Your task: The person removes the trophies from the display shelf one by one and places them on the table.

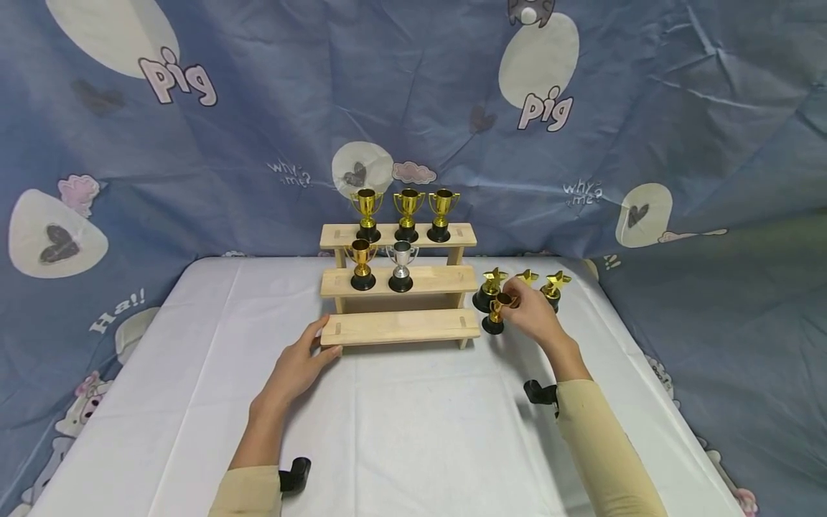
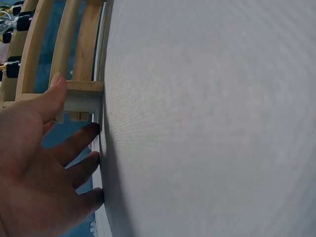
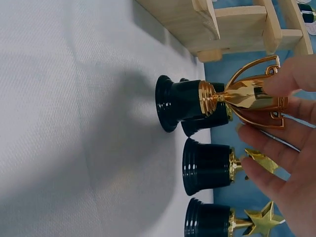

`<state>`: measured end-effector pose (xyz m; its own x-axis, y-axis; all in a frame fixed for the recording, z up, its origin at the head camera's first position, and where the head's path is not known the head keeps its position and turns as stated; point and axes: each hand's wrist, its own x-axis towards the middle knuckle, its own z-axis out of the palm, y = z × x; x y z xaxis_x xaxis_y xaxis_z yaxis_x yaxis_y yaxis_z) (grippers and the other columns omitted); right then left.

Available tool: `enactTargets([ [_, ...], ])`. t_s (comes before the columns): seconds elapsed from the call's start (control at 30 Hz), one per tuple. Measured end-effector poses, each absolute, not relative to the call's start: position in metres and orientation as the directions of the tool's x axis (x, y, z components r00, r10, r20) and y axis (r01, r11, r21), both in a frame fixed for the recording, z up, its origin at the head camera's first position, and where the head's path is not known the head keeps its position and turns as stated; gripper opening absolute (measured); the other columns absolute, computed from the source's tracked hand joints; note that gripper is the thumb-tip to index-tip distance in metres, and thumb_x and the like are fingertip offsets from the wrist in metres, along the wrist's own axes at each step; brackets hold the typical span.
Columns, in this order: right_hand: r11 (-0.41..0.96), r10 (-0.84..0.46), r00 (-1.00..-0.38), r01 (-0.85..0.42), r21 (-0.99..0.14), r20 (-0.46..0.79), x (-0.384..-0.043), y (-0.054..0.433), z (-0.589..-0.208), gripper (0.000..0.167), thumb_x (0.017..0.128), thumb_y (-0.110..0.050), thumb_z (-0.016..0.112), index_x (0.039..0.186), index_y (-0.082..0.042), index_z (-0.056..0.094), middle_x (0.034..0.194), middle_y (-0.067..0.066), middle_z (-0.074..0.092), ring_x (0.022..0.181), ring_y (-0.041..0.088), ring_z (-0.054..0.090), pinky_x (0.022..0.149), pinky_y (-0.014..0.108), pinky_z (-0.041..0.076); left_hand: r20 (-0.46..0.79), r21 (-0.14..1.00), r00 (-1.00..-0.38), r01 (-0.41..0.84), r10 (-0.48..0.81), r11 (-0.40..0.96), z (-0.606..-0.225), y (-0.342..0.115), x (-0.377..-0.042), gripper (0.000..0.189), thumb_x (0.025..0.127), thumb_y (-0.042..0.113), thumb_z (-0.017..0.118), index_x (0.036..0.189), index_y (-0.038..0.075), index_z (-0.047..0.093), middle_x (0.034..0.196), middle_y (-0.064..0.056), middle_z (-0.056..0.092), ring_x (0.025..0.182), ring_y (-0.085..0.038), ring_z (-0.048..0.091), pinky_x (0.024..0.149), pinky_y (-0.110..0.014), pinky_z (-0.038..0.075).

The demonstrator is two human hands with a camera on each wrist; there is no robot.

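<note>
My left hand (image 1: 298, 368) holds the left end of the bottom step of a three-step wooden display stand (image 1: 400, 327). In the left wrist view its thumb lies against the step's end and the other fingers are spread. At the right of the stand, my right hand (image 1: 533, 314) pinches a small bronze-coloured trophy cup (image 3: 242, 96) by its bowl, black base downward. Beside and behind that cup stand gold star trophies (image 1: 554, 287) on black bases, one partly hidden by the hand.
Several gold trophy cups (image 1: 407, 208) stand on the top step. On the middle step are a bronze-coloured cup (image 1: 362, 264) and a silver cup (image 1: 401, 262). A white cloth (image 1: 413, 424) covers the table, and a blue printed curtain (image 1: 258, 129) hangs behind.
</note>
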<state>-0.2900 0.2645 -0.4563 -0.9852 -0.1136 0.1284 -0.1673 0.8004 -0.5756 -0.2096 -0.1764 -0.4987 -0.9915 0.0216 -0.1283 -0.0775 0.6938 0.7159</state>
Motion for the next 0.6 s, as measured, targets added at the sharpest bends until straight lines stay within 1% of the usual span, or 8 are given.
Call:
enactTargets([
  [0.17, 0.802, -0.106, -0.988, -0.153, -0.577, 0.115, -0.2883, 0.2648, -0.4555, 0.037, 0.08, -0.014, 0.061, 0.117, -0.014, 0.057, 0.106, 0.01, 0.066, 0.087, 0.027, 0.062, 0.073, 0.039, 0.048, -0.126, 0.718, -0.992, -0.075, 0.023, 0.692, -0.4994, -0.177, -0.2089, 0.078, 0.097, 0.049, 0.059, 0.16, 0.029, 0.019, 0.15, -0.021, 0.048, 0.143, -0.051, 0.034, 0.112, -0.073, 0.025],
  [0.4, 0.799, -0.104, -0.989, -0.143, -0.585, 0.101, -0.2884, 0.2666, -0.4557, 0.049, 0.083, -0.016, 0.062, 0.131, -0.011, 0.055, 0.122, 0.013, 0.063, 0.104, 0.031, 0.061, 0.087, 0.048, 0.049, -0.12, 0.714, -0.993, -0.071, 0.022, 0.697, -0.5007, -0.1776, -0.2094, 0.078, 0.097, 0.048, 0.059, 0.16, 0.03, 0.018, 0.15, -0.02, 0.048, 0.143, -0.051, 0.033, 0.112, -0.073, 0.024],
  [0.5, 0.799, -0.106, -0.988, -0.152, -0.582, 0.111, -0.2897, 0.2686, -0.4556, 0.05, 0.083, -0.016, 0.062, 0.133, -0.011, 0.055, 0.125, 0.013, 0.063, 0.109, 0.033, 0.06, 0.092, 0.051, 0.049, -0.12, 0.715, -0.993, -0.071, 0.022, 0.696, -0.5006, -0.1776, -0.2097, 0.077, 0.097, 0.048, 0.06, 0.16, 0.03, 0.018, 0.15, -0.021, 0.048, 0.143, -0.051, 0.033, 0.112, -0.073, 0.024],
  [0.6, 0.791, -0.112, -0.985, -0.169, -0.589, 0.132, -0.2906, 0.27, -0.4526, 0.051, 0.083, -0.014, 0.06, 0.133, -0.011, 0.056, 0.123, 0.014, 0.064, 0.112, 0.034, 0.061, 0.092, 0.053, 0.048, -0.121, 0.713, -0.993, -0.074, 0.018, 0.697, -0.5006, -0.1771, -0.2099, 0.078, 0.097, 0.047, 0.06, 0.16, 0.029, 0.018, 0.15, -0.021, 0.048, 0.143, -0.052, 0.033, 0.112, -0.074, 0.024],
])
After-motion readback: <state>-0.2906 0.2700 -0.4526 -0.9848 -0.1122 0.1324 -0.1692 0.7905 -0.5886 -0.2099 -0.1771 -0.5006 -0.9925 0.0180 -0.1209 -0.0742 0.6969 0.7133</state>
